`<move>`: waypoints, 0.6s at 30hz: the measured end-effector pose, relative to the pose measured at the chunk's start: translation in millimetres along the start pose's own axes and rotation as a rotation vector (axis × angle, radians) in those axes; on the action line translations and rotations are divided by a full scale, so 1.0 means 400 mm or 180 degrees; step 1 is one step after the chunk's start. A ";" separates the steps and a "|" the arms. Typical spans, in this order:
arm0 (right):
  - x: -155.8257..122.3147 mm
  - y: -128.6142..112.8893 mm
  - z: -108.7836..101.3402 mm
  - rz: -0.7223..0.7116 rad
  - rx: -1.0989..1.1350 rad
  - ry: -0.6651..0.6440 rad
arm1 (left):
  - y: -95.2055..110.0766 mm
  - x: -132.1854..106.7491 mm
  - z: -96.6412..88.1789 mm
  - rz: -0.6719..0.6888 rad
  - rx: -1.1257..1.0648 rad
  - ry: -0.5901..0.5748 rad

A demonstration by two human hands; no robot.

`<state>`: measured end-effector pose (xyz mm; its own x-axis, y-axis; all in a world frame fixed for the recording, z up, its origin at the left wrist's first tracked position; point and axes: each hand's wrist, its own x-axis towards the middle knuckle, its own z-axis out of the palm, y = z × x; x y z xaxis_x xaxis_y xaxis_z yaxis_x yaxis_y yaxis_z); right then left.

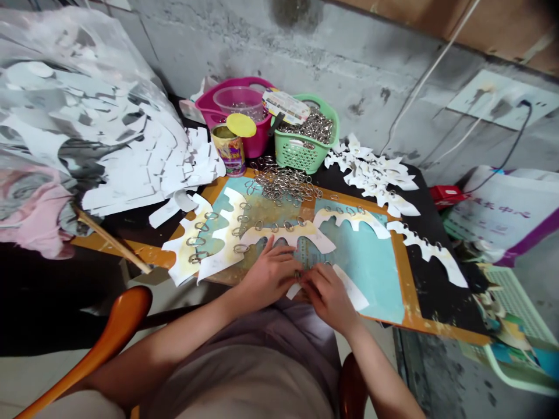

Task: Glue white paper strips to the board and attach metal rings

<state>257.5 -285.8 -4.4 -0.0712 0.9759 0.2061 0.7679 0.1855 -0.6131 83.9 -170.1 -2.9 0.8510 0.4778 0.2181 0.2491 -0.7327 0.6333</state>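
My left hand (pixel 271 273) and my right hand (pixel 329 294) meet at the near edge of the table, both closed on one white cut-out piece (pixel 353 289). A small metal ring (pixel 297 274) shows between the fingertips, partly hidden by them. Some fingers of the left hand stretch over the work surface. Just beyond lies a scalloped white strip (pixel 288 237) with several rings along its edge and yellowish smears. Similar strips with rings lie to the left (pixel 188 241) and at the upper right (pixel 353 220). A heap of loose metal rings (pixel 286 181) sits behind them.
At the back stand a magenta basket (pixel 253 142), a light green basket (pixel 301 157) of metal rings and an open can (pixel 230 152). Stacked white cut-outs (pixel 144 157) and a plastic bag (pixel 74 35) crowd the left. Finished-looking strips (pixel 375 174) pile up right.
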 end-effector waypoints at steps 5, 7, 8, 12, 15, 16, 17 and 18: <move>0.006 0.003 -0.027 0.0012 0.0379 -0.0009 | -0.008 -0.013 0.013 0.0356 0.0254 0.0233; 0.013 0.008 -0.031 -0.0127 0.0226 -0.0117 | -0.008 -0.017 0.017 0.0454 0.0383 0.0358; 0.016 0.012 -0.032 -0.0227 0.0108 -0.0179 | -0.007 -0.019 0.018 0.0511 0.0445 0.0421; 0.016 0.026 -0.027 -0.0520 -0.0423 -0.0300 | -0.006 -0.020 0.020 0.0650 0.0430 0.0526; 0.000 0.029 -0.021 -0.0643 -0.0880 -0.0271 | -0.006 -0.016 0.018 0.0467 0.0280 0.0454; -0.007 0.029 -0.017 -0.0678 -0.0992 -0.0215 | -0.006 -0.015 0.017 0.0403 0.0264 0.0424; -0.014 0.028 -0.014 -0.0707 -0.1074 -0.0149 | -0.005 -0.014 0.016 0.0362 0.0265 0.0385; -0.019 0.027 -0.010 -0.0725 -0.1133 -0.0100 | -0.004 -0.013 0.014 0.0350 0.0275 0.0351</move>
<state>268.9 -291.7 -9.6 -0.2798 0.9186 0.2791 0.9018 0.3512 -0.2518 81.6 -174.2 -9.4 0.8206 0.4392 0.3658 0.2000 -0.8201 0.5360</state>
